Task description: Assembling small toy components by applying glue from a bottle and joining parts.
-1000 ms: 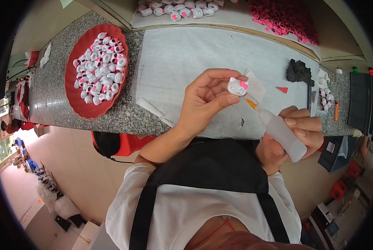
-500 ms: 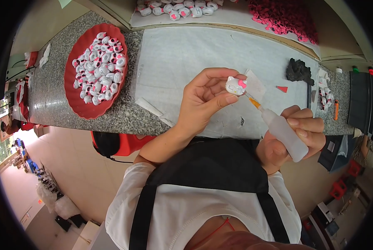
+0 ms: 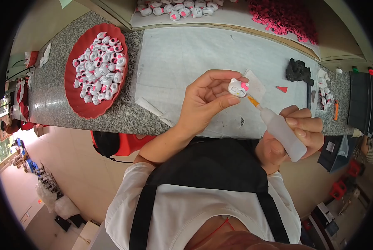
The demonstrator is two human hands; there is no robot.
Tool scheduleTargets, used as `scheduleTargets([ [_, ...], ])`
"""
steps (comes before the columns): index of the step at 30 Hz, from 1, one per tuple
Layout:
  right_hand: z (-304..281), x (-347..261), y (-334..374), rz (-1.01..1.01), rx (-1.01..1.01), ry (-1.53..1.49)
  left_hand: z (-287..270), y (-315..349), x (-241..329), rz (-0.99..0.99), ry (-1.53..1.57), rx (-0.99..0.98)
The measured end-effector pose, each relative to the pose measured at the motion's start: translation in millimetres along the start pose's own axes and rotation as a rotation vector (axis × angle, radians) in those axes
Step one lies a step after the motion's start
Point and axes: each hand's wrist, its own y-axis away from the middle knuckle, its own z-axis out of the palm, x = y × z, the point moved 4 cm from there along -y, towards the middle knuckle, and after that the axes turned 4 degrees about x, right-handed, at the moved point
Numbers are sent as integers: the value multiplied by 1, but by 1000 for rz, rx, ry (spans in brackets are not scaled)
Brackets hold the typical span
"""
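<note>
Between the thumb and fingers of my left hand is a small white cat-head figure with a pink bow. My right hand is wrapped round a translucent white squeeze bottle, which tilts up toward the figure. An orange-based needle tip on the bottle reaches the figure's lower right edge; whether it touches cannot be made out. Both hands are above a white sheet on the worktop.
A red scalloped bowl full of white-and-pink pieces stands at left on the granite worktop. More white heads and a pink heap fill the shelf behind. At right are a black lump, a red scrap and an orange marker.
The cat-head figure has turned in my left fingers and shifted slightly right. The bottle has moved a little left, its tip staying by the figure's edge.
</note>
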Motion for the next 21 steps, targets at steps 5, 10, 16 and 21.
scheduleTargets([
  [5,1,1,1,-3,-12,-26,0,0,0,5,-15,-6],
  [10,1,0,1,-5,-3,-20,1,0,1,78,-36,-19],
  [16,3,1,1,-1,-17,0,1,2,2,210,-251,-54],
  [21,4,1,2,19,-32,-3,1,2,2,254,-316,-37],
])
